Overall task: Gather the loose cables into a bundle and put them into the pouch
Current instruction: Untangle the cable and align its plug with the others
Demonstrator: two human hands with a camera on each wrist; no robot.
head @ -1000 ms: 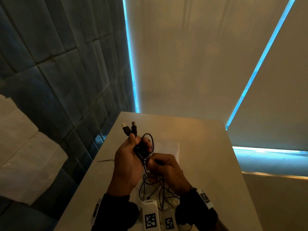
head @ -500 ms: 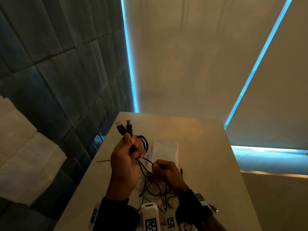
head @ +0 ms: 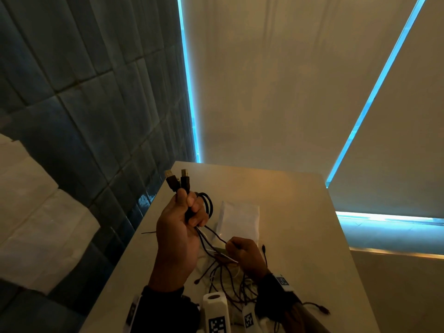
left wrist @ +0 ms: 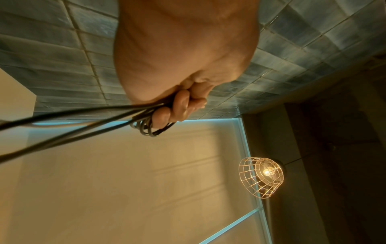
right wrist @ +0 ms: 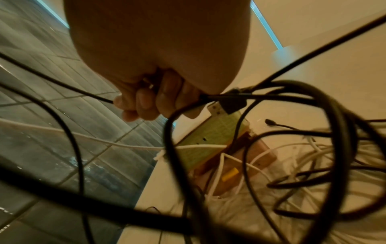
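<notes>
My left hand [head: 185, 212] is raised over the table and grips coiled black cables [head: 208, 205]; two USB plugs [head: 179, 181] stick up out of the fist. The left wrist view shows the coil [left wrist: 150, 127] hanging under the curled fingers. Lower and to the right, my right hand [head: 240, 251] pinches a black cable strand [right wrist: 62, 85] stretched between the two hands. A white pouch [head: 240, 221] lies flat on the table just beyond the hands. Loose black and white cables [head: 225, 282] tangle on the table below my wrists.
The light table [head: 300, 236] abuts a blue tiled wall [head: 84, 116] on the left. A green and pink flat object [right wrist: 215, 140] lies under the cable tangle. A small plug [head: 324, 310] trails off to the right. A wire-cage lamp [left wrist: 261, 177] hangs overhead.
My right hand has moved down and away from the left, drawing a cable strand out between them. The left hand has lifted slightly, still holding the coil and plugs.
</notes>
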